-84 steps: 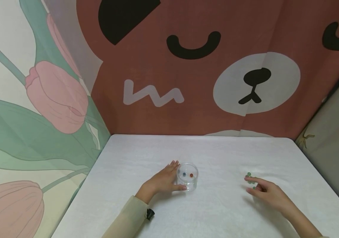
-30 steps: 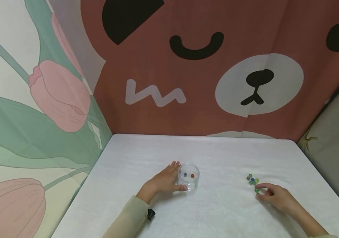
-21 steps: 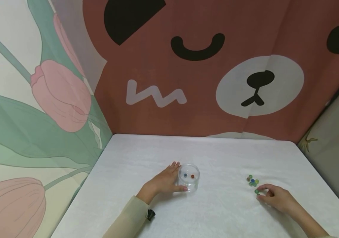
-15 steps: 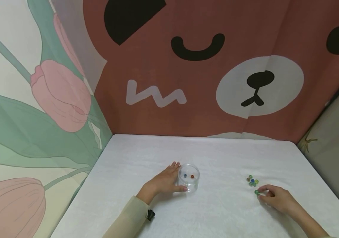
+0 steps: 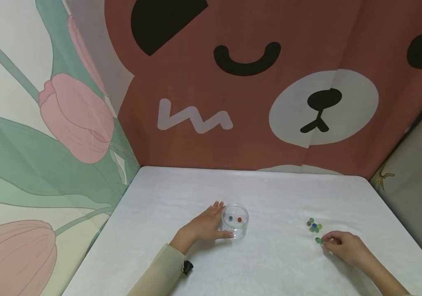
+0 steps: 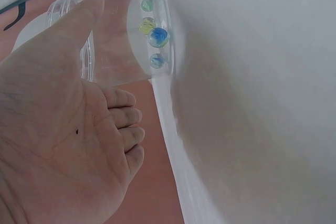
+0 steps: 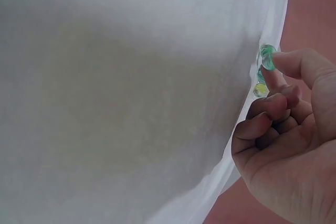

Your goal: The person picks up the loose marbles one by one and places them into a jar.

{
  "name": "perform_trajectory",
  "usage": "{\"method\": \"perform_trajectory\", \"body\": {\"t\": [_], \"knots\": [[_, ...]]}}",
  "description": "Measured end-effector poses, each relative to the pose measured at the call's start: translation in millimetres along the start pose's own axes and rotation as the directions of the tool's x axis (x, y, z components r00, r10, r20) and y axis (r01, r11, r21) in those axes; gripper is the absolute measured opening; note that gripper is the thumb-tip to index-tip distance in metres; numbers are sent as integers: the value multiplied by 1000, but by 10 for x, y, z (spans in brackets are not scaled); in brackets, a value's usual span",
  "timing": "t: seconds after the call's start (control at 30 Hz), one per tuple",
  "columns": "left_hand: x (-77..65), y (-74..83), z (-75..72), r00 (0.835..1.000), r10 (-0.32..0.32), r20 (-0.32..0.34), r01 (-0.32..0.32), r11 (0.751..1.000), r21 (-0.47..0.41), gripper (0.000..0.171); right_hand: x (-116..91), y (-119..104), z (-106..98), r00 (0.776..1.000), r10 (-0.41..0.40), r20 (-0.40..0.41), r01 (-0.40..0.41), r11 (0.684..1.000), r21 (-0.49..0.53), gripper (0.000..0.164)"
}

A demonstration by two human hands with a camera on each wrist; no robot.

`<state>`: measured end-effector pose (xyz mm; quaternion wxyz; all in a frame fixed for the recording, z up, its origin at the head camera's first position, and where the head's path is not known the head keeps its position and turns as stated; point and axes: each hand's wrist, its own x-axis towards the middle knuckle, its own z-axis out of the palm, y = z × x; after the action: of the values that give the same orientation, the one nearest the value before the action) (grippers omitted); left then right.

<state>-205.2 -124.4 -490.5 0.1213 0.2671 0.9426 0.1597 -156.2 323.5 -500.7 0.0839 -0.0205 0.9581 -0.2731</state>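
A clear plastic jar [image 5: 240, 229] stands upright on the white table. My left hand [image 5: 207, 224] rests against its left side, thumb along the front and straight fingers toward the back. Several glass marbles [image 6: 158, 37] lie on the jar's bottom in the left wrist view. My right hand [image 5: 345, 246] pinches a green marble [image 7: 269, 61] between thumb and index fingertips, low over the table; the other fingers are curled. Another green marble [image 7: 268, 49] shows just beyond it. A small cluster of marbles [image 5: 314, 225], green, blue, yellow and brownish, lies just behind the right fingertips.
The white-covered table [image 5: 270, 263] has a hanging with a bear's face [image 5: 288, 49] behind it. A tulip-patterned cloth [image 5: 74, 119] hangs at the left, and a pale cloth [image 5: 414, 164] at the right. Table surface separates the jar from the marble cluster.
My right hand has moved from over the marble cluster to a green marble nearer me, and its thumb and index fingertips have drawn together. The left hand stays at the jar.
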Motion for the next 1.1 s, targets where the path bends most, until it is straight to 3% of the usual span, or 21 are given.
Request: {"method": "perform_trajectory", "body": {"t": [0.5,1.1], "knots": [[-5,15,-13,1000,-8,9,8,1000,-3,108,-38,-105,-22,997,-47,-60,48,999,13,15],[-2,18,-15,1000,-7,13,7,1000,-3,107,-49,-370,74,968,-163,-189,183,979,88,10]]}}
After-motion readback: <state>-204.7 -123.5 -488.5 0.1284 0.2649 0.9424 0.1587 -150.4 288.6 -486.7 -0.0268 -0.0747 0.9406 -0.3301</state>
